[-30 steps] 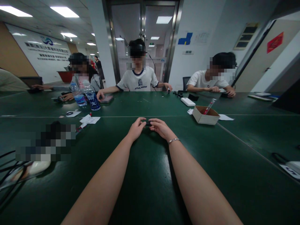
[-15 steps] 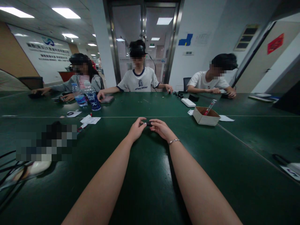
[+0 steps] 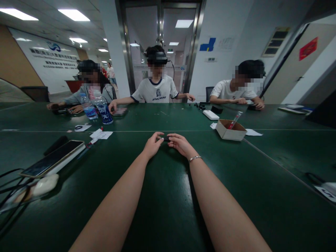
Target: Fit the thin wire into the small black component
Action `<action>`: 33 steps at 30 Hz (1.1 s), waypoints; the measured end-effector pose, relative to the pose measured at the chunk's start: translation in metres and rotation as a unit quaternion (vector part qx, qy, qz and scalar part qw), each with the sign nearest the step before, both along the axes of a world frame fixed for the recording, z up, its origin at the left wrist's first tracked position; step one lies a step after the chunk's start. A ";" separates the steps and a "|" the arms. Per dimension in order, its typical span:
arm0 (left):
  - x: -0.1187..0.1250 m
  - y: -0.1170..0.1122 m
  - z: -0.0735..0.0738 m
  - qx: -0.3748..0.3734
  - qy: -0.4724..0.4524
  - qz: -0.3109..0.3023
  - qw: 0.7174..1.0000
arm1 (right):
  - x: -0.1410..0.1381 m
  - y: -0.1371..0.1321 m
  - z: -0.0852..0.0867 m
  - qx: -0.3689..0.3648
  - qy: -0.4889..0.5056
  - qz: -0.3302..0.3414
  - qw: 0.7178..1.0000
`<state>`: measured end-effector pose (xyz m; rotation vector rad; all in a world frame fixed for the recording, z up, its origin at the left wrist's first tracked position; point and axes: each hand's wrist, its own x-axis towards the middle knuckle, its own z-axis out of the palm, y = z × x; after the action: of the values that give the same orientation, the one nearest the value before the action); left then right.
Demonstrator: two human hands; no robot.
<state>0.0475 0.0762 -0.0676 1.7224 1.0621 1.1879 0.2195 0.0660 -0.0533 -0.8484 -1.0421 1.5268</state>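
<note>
Between my two hands, just above the green table (image 3: 168, 196), is a small black stick-like thing (image 3: 166, 139) with a shiny end to the left. It is too small to tell its exact kind. The thumb and fingers of my left hand (image 3: 152, 145) close on the shiny end. My right hand (image 3: 181, 143), with a silver bracelet (image 3: 195, 158) at the wrist, pinches the black end. Fingers partly cover the thing.
On the left lie a phone (image 3: 55, 159), cables and a white rounded thing (image 3: 46, 184). Further off are papers (image 3: 103, 134) and two bottles (image 3: 105, 112). An open box (image 3: 231, 132) and a white block (image 3: 211, 114) stand right. Three people sit opposite.
My hands and the black thing stay almost still. Across the table, the middle person's head and one hand have lifted slightly. The left person's hand has shifted to the right with a dark object.
</note>
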 end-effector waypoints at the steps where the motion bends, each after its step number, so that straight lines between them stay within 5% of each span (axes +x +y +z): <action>1: 0.000 0.000 0.001 -0.002 0.002 -0.001 1.000 | 0.000 0.000 0.000 0.001 -0.001 0.002 1.000; 26: 0.002 -0.004 0.004 -0.008 0.001 -0.006 1.000 | 0.003 0.004 -0.004 0.000 -0.004 0.007 1.000; 29: 0.001 -0.003 0.003 0.003 -0.009 0.010 1.000 | 0.000 0.005 -0.006 0.021 -0.038 0.009 0.999; 33: -0.001 -0.001 0.001 0.013 -0.008 0.038 0.999 | -0.010 0.007 -0.013 0.139 -0.202 -0.026 0.969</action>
<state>0.0464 0.0749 -0.0663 1.7028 1.1159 1.2671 0.2093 0.0729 -0.0659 -0.9990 -1.4782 1.1490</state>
